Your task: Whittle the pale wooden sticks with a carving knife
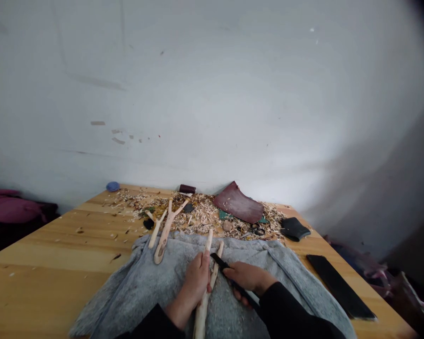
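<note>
Near the front of a grey cloth (169,282), my left hand (197,277) is wrapped around a peeled, forked wooden stick (200,316). Its two prongs point away from me and its thick end lies toward me. My right hand (246,277) grips a slim black knife (217,259), its tip close beside the right prong; whether it touches the wood I cannot tell. To the left, a larger pale slingshot frame (165,235) and a smaller forked stick (156,231) rest partly on the cloth, prongs pointing away.
Wood shavings (203,212) cover the back of the wooden table (53,254). Among them lie a maroon leather piece (238,203) and a dark thread spool (187,189). A black pouch-like piece (295,229) and a long black strip (341,286) lie right; a blue ball (112,186) sits back left.
</note>
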`<state>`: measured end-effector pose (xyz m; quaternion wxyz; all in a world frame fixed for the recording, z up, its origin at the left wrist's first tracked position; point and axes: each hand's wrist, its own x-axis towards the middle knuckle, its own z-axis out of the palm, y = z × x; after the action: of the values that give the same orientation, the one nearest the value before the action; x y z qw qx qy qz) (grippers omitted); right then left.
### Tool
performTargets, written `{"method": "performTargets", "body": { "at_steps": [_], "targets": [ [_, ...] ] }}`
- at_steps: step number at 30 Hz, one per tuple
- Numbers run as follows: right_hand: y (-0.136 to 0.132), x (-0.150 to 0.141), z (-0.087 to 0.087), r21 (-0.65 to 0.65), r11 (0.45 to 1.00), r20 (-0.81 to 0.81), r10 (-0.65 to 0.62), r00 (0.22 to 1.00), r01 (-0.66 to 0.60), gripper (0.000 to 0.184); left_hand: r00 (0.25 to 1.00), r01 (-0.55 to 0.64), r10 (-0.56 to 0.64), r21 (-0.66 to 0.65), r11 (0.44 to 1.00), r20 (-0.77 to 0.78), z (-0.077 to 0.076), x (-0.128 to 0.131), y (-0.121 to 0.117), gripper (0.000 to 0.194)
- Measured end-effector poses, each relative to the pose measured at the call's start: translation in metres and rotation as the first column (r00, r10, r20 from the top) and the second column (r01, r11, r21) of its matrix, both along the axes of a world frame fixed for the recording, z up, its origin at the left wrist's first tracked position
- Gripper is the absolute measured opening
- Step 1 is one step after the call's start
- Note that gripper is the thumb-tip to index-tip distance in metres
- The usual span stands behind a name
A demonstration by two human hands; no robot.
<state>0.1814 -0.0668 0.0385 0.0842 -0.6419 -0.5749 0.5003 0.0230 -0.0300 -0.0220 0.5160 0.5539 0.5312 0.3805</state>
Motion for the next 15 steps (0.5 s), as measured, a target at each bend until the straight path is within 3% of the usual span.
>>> {"method": "performTargets", "body": {
  "at_steps": [4,7,10,15],
  "targets": [
    [0.005,-0.002,-0.001,-0.032,0.999,0.128,0.04,0.991,-0.036,0.031,1.0,-0.002,0.002,-0.015,1.0,0.021,-0.002,0.0,0.001,0.04],
    [-0.001,-0.004,-0.004,0.171,0.985,0.232,-0.028,0.972,-0.012,0.028,0.997,-0.015,0.019,-0.065,0.998,0.073,-0.001,0.0,0.003,0.041],
    [-0.012,-0.002,-0.011,0.386,0.922,0.417,-0.132,0.899,-0.043,0.03,0.993,-0.017,0.03,-0.112,0.994,0.116,0.003,-0.001,0.003,0.045],
    [-0.025,0.003,-0.018,0.424,0.897,0.569,-0.16,0.806,-0.121,0.032,0.987,-0.029,0.055,-0.167,0.985,0.152,0.004,-0.001,0.007,0.042]
  ]
}}
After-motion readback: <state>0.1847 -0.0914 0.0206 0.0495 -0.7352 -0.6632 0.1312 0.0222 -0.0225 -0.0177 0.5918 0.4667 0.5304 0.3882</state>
